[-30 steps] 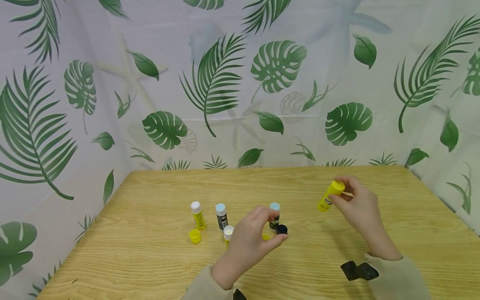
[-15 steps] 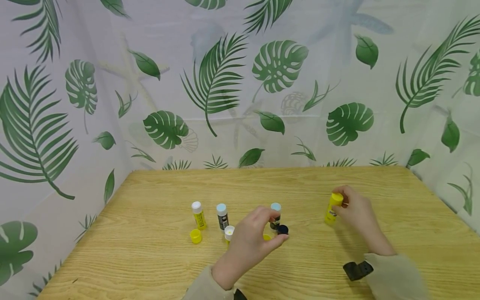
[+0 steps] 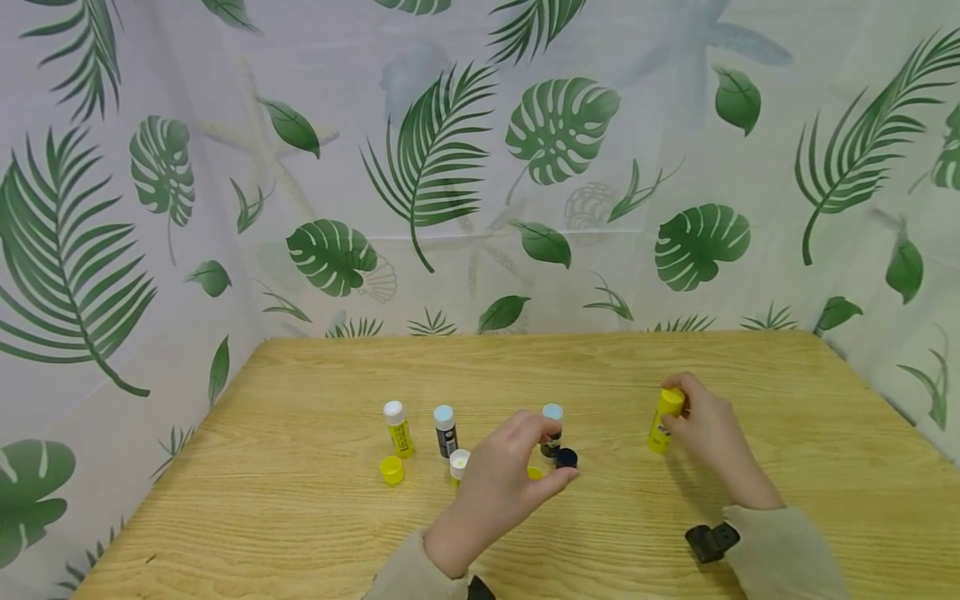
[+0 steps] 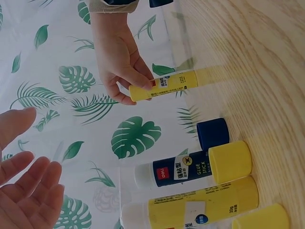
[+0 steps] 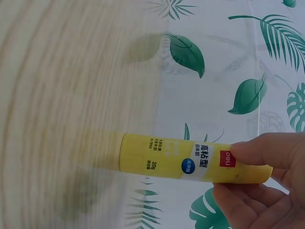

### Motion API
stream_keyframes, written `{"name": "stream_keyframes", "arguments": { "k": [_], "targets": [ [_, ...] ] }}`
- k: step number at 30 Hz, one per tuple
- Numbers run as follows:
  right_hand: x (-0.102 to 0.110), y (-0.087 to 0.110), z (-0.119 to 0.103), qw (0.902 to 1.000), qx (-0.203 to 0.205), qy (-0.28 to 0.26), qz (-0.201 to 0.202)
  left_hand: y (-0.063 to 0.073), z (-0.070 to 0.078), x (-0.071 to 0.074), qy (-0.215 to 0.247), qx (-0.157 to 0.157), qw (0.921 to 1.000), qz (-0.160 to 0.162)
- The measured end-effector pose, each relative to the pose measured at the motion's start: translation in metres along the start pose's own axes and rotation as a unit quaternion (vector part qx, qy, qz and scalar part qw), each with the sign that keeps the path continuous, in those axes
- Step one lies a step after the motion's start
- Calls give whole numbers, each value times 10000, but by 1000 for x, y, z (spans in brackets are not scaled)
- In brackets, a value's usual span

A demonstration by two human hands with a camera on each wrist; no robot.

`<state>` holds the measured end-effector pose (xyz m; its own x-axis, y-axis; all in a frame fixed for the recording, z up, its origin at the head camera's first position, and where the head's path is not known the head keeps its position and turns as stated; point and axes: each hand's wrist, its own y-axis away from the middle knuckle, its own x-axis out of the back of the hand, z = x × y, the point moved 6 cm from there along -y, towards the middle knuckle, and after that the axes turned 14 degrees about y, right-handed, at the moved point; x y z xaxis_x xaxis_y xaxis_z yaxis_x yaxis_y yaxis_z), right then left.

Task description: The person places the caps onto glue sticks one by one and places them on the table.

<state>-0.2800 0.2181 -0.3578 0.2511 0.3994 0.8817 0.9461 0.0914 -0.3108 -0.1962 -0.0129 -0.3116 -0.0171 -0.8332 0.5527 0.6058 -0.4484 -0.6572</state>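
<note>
My right hand (image 3: pixel 708 433) pinches the upper end of a yellow glue stick (image 3: pixel 663 423) with its cap on, at the right of the table. In the right wrist view the glue stick (image 5: pixel 167 157) has its base at the tabletop, nearly upright. My left hand (image 3: pixel 495 475) holds nothing; thumb and fingers are spread apart above the table, in front of a dark blue glue stick (image 3: pixel 552 437) without its cap. Beside that stick lies a dark blue cap (image 3: pixel 567 458). In the left wrist view a yellow cap (image 4: pixel 232 162) stands close to the dark blue cap (image 4: pixel 213 134).
Left of my left hand stand an uncapped yellow glue stick (image 3: pixel 399 433), another dark blue glue stick (image 3: pixel 446 435) and a yellow cap (image 3: pixel 392 470). A further yellow glue stick (image 3: pixel 459 465) is partly hidden by the left hand. A leaf-patterned cloth (image 3: pixel 450 292) hangs behind the wooden table (image 3: pixel 262 517).
My right hand has lowered the yellow glue stick to the tabletop and brought it from a tilt to nearly upright. The left hand has stayed in place.
</note>
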Motion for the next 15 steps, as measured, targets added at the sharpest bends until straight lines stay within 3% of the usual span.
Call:
{"name": "stream_keyframes", "arguments": {
  "k": [15],
  "targets": [
    [4,0,1,9999,-90,-110,-58,0,1,-1,-30,-104,9999,-51]
  ]
}}
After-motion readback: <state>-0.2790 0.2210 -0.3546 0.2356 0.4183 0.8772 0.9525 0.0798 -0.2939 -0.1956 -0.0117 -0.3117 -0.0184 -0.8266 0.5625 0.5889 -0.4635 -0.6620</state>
